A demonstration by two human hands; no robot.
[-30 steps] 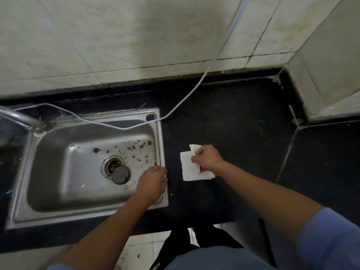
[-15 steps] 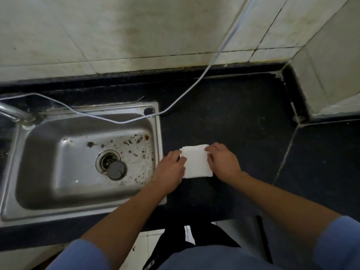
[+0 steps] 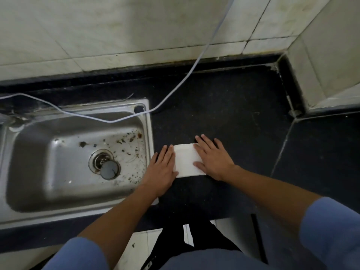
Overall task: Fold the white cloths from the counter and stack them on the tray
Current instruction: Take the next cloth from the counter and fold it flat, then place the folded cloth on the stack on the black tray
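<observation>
White and folded into a small rectangle, a cloth (image 3: 187, 160) lies on the black tabletop (image 3: 233, 117) just beside the steel sink (image 3: 150, 137), held flat under a person's two hands. The left hand (image 3: 161, 169) presses the cloth's left edge with straight fingers. The right hand (image 3: 213, 159), fingers spread, flattens the right side. Neither pinches the fabric. The neat shape suggests this fold is nearly finished, but stacking is not yet done. No tray or other cloth is in view, so how many remain cannot be told.
</observation>
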